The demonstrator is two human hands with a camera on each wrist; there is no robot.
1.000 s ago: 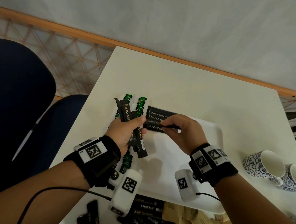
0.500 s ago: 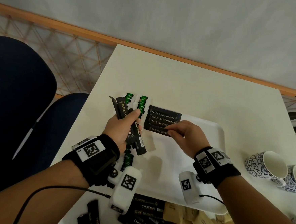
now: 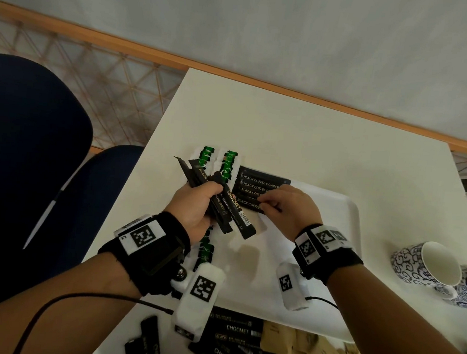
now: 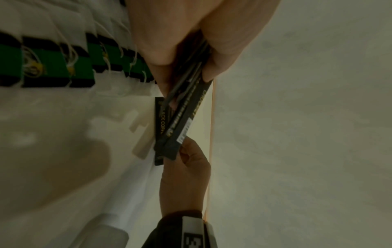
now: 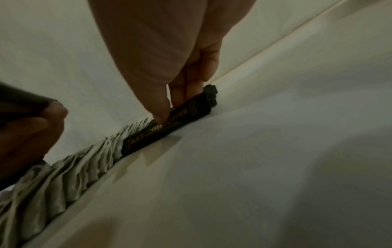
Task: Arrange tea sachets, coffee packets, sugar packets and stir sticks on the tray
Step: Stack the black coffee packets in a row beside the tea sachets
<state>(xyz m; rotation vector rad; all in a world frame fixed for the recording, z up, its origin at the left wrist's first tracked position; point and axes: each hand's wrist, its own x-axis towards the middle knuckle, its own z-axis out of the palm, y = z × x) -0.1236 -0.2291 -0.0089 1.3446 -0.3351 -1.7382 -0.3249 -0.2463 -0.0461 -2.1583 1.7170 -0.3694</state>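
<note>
A white tray (image 3: 343, 212) lies on the table. A row of black coffee packets (image 3: 262, 183) lies flat at its far left, beside green-tagged tea sachets (image 3: 229, 162) lined along the tray's left side. My right hand (image 3: 288, 208) pinches the nearest coffee packet (image 5: 167, 127) of that row between thumb and fingers, low on the tray. My left hand (image 3: 197, 202) hovers over the tea sachets (image 4: 48, 63) and grips a fanned bundle of black coffee packets (image 3: 232, 212), also visible as the bundle (image 4: 186, 107) in the left wrist view.
Loose black packets (image 3: 232, 340) and brown paper packets (image 3: 297, 347) lie at the table's near edge. Two blue-patterned cups (image 3: 428, 262) stand to the right of the tray. A dark blue chair (image 3: 34, 163) is left of the table edge.
My right hand has stayed at the near end of the coffee row, its fingers now lower on the nearest packet. The left hand's bundle has shifted slightly.
</note>
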